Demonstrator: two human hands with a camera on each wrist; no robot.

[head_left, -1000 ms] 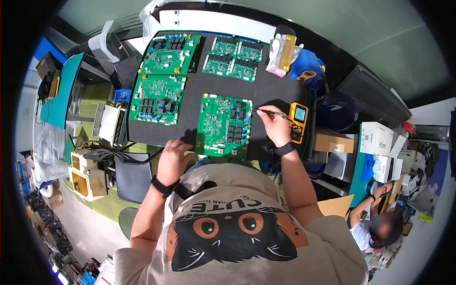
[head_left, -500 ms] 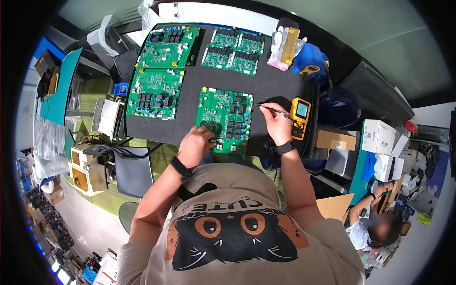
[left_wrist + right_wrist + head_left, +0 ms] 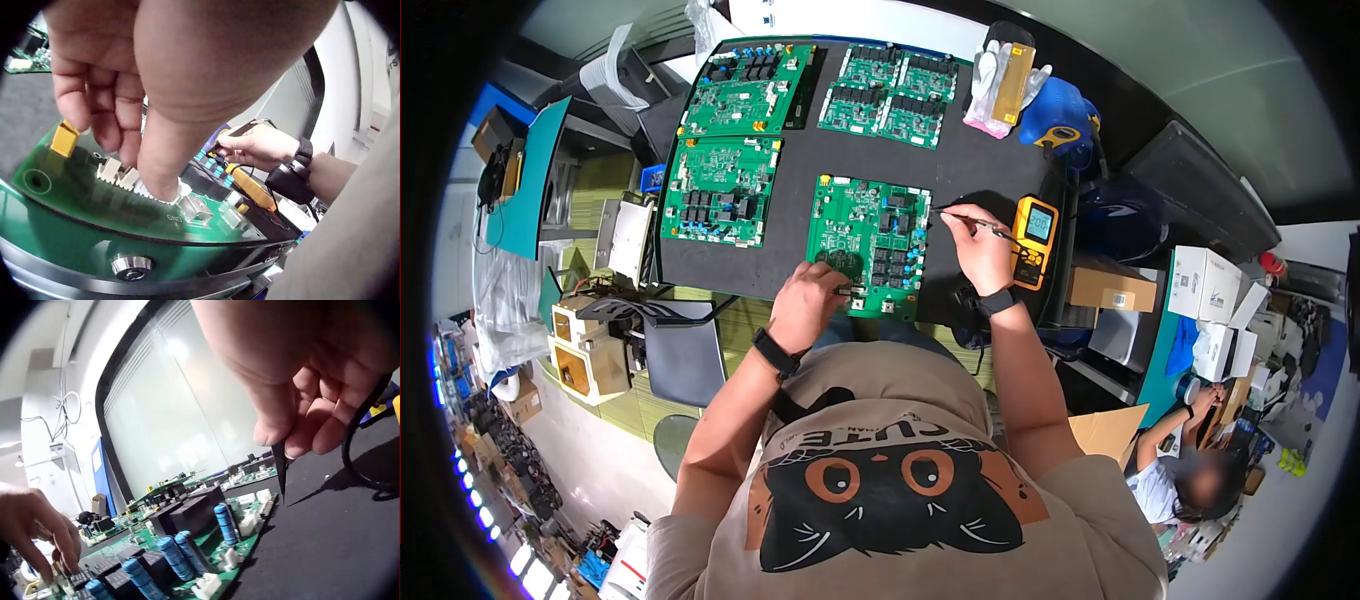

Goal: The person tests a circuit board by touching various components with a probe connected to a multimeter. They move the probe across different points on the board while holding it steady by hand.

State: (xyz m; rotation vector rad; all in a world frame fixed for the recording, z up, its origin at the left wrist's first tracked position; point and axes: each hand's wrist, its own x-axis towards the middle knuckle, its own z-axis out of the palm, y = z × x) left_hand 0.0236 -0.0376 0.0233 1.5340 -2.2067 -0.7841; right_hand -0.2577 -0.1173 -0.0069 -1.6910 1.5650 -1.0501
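A green circuit board (image 3: 870, 240) lies flat before the person. At its near left edge, the left hand (image 3: 805, 305) pinches a white connector (image 3: 153, 192) with the thumb; the index fingertip is hidden behind the thumb in the left wrist view. The right hand (image 3: 980, 255) grips a slim black pointed tool (image 3: 281, 475) between thumb and fingers. Its tip points down beside the board's right edge, close to the dark mat and apart from the blue cylindrical components (image 3: 178, 556).
Two large boards (image 3: 720, 195) lie at the left, several smaller boards (image 3: 887, 95) at the back. A yellow meter (image 3: 1033, 245) lies right of the right hand. Gloves (image 3: 990, 85) and a blue tool (image 3: 1055, 115) stand back right. Another person (image 3: 1170, 480) sits far right.
The left hand has moved right from the mat's near edge onto the board's lower left part. The right hand still holds the tool by the right edge. The meter's display reading differs.
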